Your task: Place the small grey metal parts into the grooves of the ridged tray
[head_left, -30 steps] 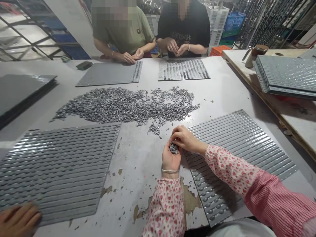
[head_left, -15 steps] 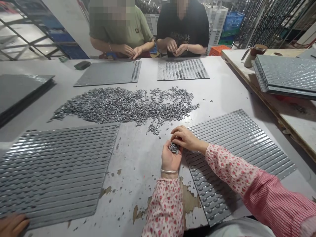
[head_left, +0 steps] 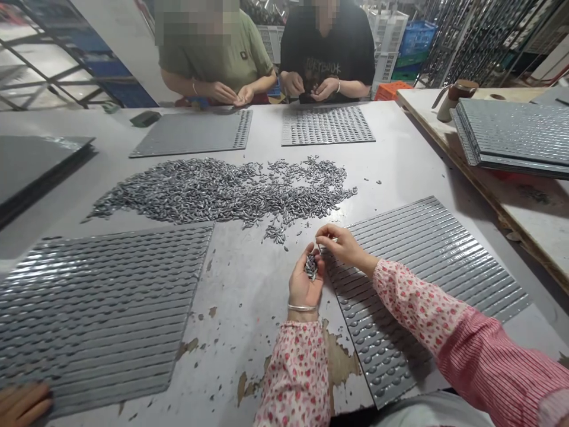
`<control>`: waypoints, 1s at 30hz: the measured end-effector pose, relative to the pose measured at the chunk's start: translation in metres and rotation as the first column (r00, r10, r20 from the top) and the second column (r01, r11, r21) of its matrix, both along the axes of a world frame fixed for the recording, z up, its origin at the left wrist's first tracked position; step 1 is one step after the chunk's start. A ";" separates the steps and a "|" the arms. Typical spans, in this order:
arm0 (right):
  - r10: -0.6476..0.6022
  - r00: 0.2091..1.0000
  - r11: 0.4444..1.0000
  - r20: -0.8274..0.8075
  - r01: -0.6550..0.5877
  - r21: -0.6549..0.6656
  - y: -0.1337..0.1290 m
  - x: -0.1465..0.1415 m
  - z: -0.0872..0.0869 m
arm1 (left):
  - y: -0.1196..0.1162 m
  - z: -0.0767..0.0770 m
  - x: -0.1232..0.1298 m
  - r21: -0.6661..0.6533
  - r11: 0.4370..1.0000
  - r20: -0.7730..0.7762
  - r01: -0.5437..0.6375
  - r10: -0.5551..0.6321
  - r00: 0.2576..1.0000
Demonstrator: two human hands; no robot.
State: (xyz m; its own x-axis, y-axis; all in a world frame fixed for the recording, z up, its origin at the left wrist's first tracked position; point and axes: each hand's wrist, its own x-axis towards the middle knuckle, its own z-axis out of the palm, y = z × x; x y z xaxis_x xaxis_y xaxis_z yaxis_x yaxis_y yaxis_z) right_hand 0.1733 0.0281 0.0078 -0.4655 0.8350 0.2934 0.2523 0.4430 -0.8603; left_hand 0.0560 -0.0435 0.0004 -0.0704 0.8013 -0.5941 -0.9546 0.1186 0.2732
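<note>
We are cradling grey seed-shaped pieces (head_left: 311,267) in our left hand (head_left: 303,288), its fingers half-curled, while our right hand (head_left: 342,245) is pinching one, just above a ribbed grey plate (head_left: 444,261) near the near edge of the tabletop (head_left: 249,356). Tilting the palm could spill them.

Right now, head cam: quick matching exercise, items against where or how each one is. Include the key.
Items
1. Left hand
2. Right hand
3. Grey seed-shaped pieces
4. Other person's hand

States
A. At the near corner of the left ridged plate
B. Spread in a long swathe across the worn grey table
C. Cupped palm-up around a small pile
D. Fingers pinched over the edge of the right ridged plate

Pairs: 1-C, 2-D, 3-B, 4-A
</note>
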 end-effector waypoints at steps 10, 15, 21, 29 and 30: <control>-0.020 0.909 0.996 0.417 0.056 -0.074 0.026 0.013 -0.016 | -0.005 0.001 -0.005 0.087 0.996 0.023 0.004 -0.006 1.000; -0.025 0.804 0.997 0.594 -0.028 0.079 0.023 0.001 -0.014 | -0.004 0.002 -0.003 0.062 0.998 0.047 0.010 -0.013 0.999; -0.097 0.759 0.992 0.644 0.017 0.129 0.024 -0.004 -0.015 | -0.004 -0.001 -0.002 0.095 0.995 -0.025 -0.010 0.012 1.000; 0.183 0.980 0.939 0.082 -0.150 -0.309 0.004 -0.001 -0.001 | -0.003 -0.015 0.002 0.119 0.993 -0.132 -0.010 0.026 0.991; 0.217 0.976 0.920 0.031 -0.194 -0.341 0.002 -0.002 0.002 | -0.003 -0.015 0.003 0.120 0.993 -0.145 -0.010 0.027 0.989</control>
State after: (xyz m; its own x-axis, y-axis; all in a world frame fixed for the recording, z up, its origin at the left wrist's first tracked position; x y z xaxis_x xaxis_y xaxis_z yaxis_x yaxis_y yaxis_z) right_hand 0.1713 0.0301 0.0093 -0.6461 0.7628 -0.0239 0.2488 0.1809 -0.9515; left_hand 0.0587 -0.0465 -0.0148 -0.1646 0.8632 -0.4772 -0.9053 0.0599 0.4206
